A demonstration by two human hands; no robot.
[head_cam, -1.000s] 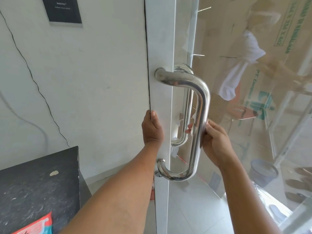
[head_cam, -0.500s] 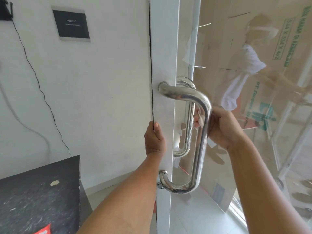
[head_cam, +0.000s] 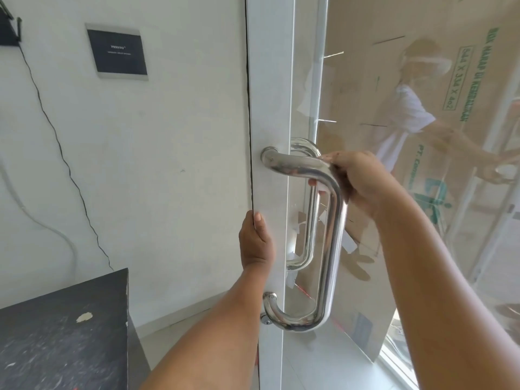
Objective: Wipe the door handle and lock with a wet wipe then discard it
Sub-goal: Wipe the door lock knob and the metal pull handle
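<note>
The right hand (head_cam: 357,181) has climbed from the middle of the door handle (head_cam: 332,243) to its upper bend, fingers curled shut around the steel tube there; half a second ago a white wipe showed in this grip, now it is hidden and I cannot tell if it is there. The left hand (head_cam: 256,243) stays clamped on the left edge of the white door frame (head_cam: 270,108), thumb on the near face. The lock (head_cam: 265,321) sits just below the handle's lower mount, untouched
</note>
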